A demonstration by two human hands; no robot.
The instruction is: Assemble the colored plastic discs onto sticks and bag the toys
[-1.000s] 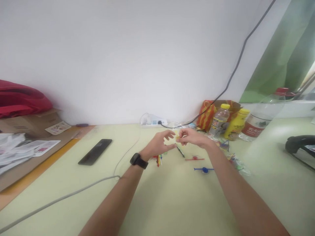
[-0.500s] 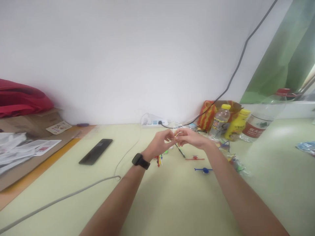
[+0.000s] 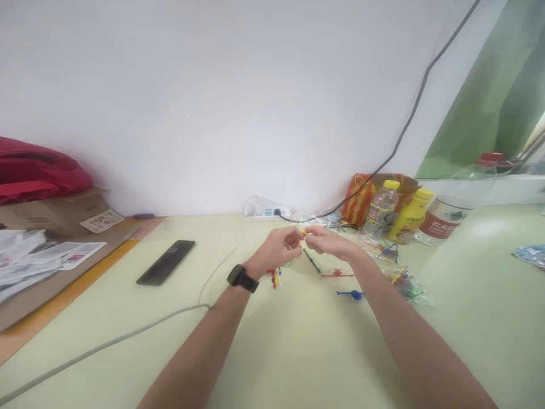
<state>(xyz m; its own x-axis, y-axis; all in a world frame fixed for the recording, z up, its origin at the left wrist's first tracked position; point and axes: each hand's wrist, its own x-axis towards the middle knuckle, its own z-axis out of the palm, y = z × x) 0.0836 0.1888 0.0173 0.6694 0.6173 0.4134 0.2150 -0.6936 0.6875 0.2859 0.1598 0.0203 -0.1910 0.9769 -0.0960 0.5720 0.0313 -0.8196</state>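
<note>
Both hands' grip pinching a small yellow piece [image 3: 304, 232], left hand [image 3: 279, 248], right hand [image 3: 326, 243], bare table [image 3: 298, 352] nearer

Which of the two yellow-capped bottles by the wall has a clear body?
The left yellow-capped bottle: its body is see-through with a printed label, while the one to its right is yellow all over.

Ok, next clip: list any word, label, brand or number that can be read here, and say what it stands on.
Nothing can be read.
Clear bottle with yellow cap: coloured label, too blurred.
Yellow bottle: print too blurred.
Large bottle: red band with white characters, too blurred.
Card on the cardboard box: print too small.
Papers at the left: red marks, unreadable.
Black phone: small label, unreadable.
</note>
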